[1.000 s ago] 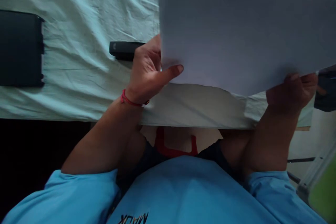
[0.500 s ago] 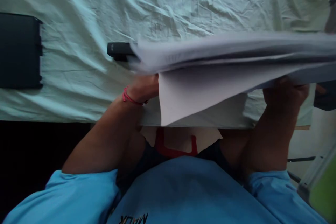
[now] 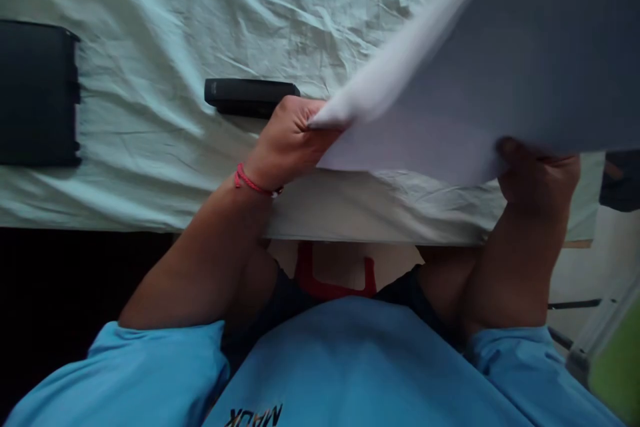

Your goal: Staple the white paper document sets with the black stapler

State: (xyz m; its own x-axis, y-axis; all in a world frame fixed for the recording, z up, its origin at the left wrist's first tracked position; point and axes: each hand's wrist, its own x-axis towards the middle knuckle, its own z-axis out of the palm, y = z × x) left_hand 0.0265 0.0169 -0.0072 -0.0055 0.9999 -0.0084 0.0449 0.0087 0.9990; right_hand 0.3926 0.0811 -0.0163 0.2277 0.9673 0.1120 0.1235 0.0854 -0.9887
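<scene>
A stack of white paper sheets (image 3: 480, 80) is held up over the table, slanting to the upper right and partly out of the frame. My left hand (image 3: 295, 137), with a red cord at the wrist, pinches its lower left corner, where the edge curls. My right hand (image 3: 540, 173) grips the lower edge on the right, thumb on top of the paper. Just beyond my left hand lies a black oblong object (image 3: 245, 95), its right end close to my knuckles; its kind I cannot make out.
A pale green wrinkled cloth (image 3: 150, 67) covers the table. At the far left rests a dark flat case or device (image 3: 37, 93). A dark item (image 3: 620, 180) shows past the table's right end. The table's front edge runs just before my lap.
The paper, earlier fanned with a loose sheet hanging down, has swung up and lies more together. My left hand has come out from behind it and now shows at the corner.
</scene>
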